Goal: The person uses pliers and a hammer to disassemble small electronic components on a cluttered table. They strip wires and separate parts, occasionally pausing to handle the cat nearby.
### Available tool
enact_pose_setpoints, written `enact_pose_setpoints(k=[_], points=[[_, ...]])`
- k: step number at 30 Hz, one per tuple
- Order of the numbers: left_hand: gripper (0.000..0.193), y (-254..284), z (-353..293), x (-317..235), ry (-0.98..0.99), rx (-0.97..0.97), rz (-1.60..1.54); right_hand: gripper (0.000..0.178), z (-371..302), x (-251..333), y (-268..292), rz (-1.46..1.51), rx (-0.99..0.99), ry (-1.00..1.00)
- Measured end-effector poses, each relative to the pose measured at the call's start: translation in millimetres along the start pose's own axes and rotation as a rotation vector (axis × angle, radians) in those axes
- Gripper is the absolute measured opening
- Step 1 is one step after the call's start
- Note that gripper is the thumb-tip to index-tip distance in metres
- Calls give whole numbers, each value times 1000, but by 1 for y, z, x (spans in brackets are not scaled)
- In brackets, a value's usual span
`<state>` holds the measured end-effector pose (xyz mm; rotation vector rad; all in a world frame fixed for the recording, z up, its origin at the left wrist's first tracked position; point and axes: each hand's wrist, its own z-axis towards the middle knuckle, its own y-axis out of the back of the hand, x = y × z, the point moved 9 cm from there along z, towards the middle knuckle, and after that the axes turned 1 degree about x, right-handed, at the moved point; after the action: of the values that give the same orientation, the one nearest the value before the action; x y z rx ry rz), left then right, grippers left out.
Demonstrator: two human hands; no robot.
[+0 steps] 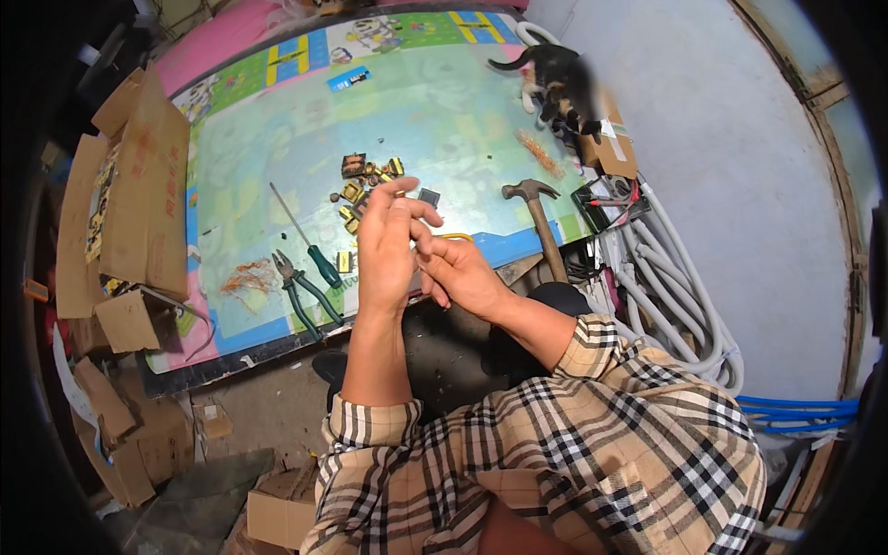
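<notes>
My left hand (387, 245) is raised over the near edge of the table, its fingers apart and slightly bent. Against its palm side, the curled fingers of my right hand (461, 276) press together; anything between them is hidden. Just beyond my left hand lies a cluster of small yellow-and-black transformers (352, 191), with a larger dark transformer (353, 165) at its far end. One loose yellow piece (345, 262) sits beside my left wrist. To the left rest a green-handled screwdriver (321, 265) and green-handled pliers (303, 294). A claw hammer (538, 215) lies to the right, its handle past the table edge.
Copper wire strands (248, 277) lie left of the pliers, and another bundle (539, 154) lies far right. A cat (558, 88) stands at the table's right edge. An open cardboard box (146, 199) borders the left side. Grey hoses (671, 277) coil at right.
</notes>
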<state>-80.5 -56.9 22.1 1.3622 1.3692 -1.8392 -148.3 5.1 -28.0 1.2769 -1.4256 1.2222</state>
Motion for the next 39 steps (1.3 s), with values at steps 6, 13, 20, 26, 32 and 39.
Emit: enact_pose_setpoints(k=[6,13,20,26,32,39], points=[[24,7,0,7,57,-20,-40,19,5,-11,0,-33,-1,5],[14,14,0,9,91,-55,-152,18,3,-2,-5,-125,-8,22],[18,15,2,7,-26,-61,-100,18,-9,-9,-14,-376,-12,75],[20,17,1,2,-53,-48,-13,17,-7,-3,1,-299,-60,9],[22,16,0,-1,-34,-82,-27,16,-6,5,-5,-503,-8,97],[22,18,0,-1,-65,-102,-45,14,-12,-3,-21,-449,52,10]])
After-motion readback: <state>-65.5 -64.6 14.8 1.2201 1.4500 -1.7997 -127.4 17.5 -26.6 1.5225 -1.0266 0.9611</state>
